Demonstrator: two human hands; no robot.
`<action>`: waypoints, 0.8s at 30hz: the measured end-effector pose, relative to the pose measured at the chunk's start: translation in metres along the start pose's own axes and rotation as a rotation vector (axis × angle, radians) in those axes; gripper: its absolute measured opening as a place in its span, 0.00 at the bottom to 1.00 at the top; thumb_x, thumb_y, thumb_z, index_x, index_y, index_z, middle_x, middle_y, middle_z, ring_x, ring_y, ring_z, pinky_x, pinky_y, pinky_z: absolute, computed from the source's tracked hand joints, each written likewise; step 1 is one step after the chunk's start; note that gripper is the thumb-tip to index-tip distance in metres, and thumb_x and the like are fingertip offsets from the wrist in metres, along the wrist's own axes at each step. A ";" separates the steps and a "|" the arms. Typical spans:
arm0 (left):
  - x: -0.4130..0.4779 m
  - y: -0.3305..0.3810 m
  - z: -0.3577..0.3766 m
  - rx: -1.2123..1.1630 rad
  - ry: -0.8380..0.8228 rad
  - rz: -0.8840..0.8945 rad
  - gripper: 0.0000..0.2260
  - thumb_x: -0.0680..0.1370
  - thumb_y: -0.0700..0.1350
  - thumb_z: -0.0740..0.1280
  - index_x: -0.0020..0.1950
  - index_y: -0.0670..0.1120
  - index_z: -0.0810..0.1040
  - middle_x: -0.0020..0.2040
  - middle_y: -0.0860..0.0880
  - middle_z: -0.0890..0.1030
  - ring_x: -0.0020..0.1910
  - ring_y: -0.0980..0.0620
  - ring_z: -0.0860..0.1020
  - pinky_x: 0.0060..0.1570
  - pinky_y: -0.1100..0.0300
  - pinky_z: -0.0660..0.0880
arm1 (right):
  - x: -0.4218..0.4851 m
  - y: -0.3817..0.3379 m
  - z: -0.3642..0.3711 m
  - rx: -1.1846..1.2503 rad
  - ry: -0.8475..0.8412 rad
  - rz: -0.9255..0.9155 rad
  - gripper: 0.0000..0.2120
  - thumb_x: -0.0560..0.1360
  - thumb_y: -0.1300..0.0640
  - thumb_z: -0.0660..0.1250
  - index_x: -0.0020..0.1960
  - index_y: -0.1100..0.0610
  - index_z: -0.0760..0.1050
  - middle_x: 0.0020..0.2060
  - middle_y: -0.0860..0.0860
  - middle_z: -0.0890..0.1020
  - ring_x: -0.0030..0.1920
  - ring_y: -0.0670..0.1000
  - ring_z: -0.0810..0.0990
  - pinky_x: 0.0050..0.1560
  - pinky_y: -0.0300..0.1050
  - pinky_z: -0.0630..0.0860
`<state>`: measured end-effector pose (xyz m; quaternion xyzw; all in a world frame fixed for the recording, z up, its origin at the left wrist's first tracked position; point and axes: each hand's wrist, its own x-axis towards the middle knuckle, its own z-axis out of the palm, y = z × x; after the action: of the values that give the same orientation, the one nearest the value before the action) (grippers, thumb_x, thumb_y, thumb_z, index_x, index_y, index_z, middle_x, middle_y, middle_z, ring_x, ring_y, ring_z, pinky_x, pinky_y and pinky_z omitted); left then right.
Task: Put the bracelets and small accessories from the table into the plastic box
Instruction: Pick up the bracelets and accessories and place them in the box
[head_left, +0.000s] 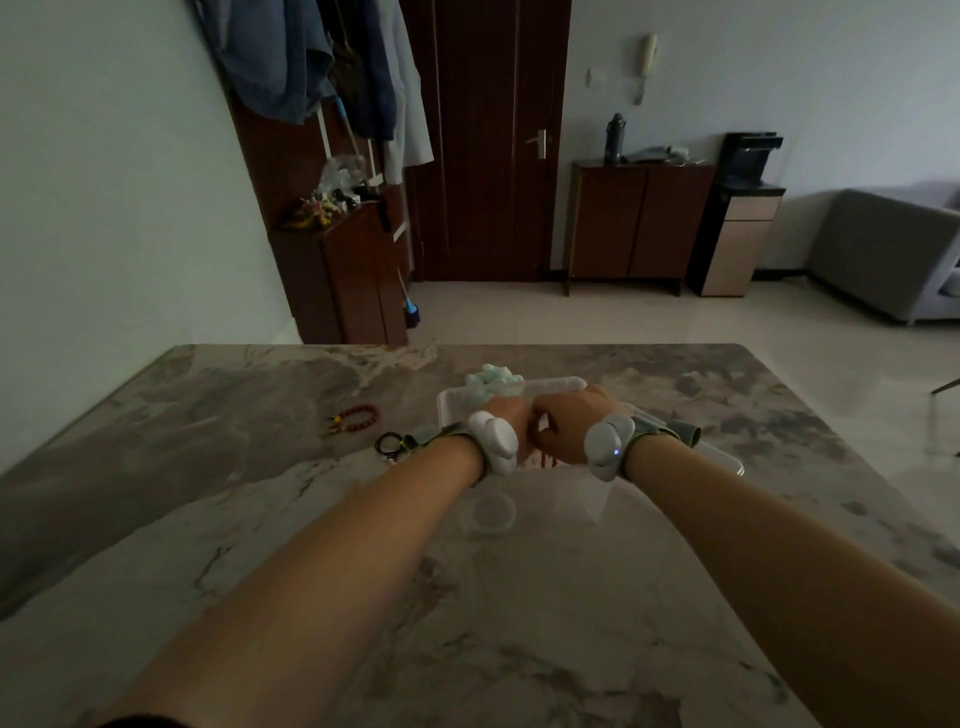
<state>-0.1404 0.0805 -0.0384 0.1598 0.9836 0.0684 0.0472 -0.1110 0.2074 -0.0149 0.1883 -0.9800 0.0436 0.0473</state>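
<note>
Both hands are brought together over the clear plastic box (550, 387), which stands on the marble table (208, 467) directly ahead of the person. The step in hand appears to be the depositing of one small item: a red beaded piece (543, 460) shows just below the point where the hands meet, above the box interior. The left hand (506, 413) is curled, fingers drawn in; what it grips is hidden by the wrist device (493, 441). The right hand (563, 423) is also curled narrow, fingertips pinched toward the left hand, seemingly on the same piece. A pale green accessory (488, 382) lies at the far edge of the box. Still on the table, left of the box, lie a red bead bracelet (358, 418) and a bundle of dark cord accessories (392, 446). The next move calls for releasing the held piece into the box, then reaching left for the remaining items.
</note>
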 end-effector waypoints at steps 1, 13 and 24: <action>0.000 -0.001 -0.001 0.002 -0.002 -0.003 0.11 0.78 0.42 0.66 0.58 0.42 0.80 0.57 0.43 0.82 0.56 0.45 0.81 0.52 0.57 0.75 | 0.000 0.000 0.000 0.004 -0.001 -0.002 0.12 0.76 0.52 0.63 0.57 0.51 0.80 0.52 0.49 0.83 0.51 0.52 0.80 0.46 0.38 0.66; 0.006 0.006 -0.012 0.038 -0.138 -0.094 0.30 0.67 0.61 0.75 0.66 0.52 0.75 0.62 0.52 0.79 0.62 0.50 0.78 0.50 0.65 0.69 | 0.005 0.002 0.002 0.024 0.013 0.002 0.13 0.76 0.55 0.63 0.61 0.49 0.76 0.53 0.49 0.82 0.54 0.52 0.80 0.48 0.38 0.68; 0.028 0.011 0.009 0.316 -0.292 -0.333 0.28 0.79 0.49 0.66 0.76 0.46 0.61 0.74 0.46 0.68 0.74 0.49 0.66 0.70 0.59 0.62 | 0.007 0.004 0.006 0.006 0.011 0.012 0.14 0.78 0.59 0.62 0.62 0.50 0.75 0.56 0.50 0.81 0.55 0.51 0.80 0.49 0.38 0.68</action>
<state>-0.1626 0.1014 -0.0479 0.0093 0.9776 -0.1184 0.1738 -0.1197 0.2080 -0.0202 0.1825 -0.9807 0.0476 0.0518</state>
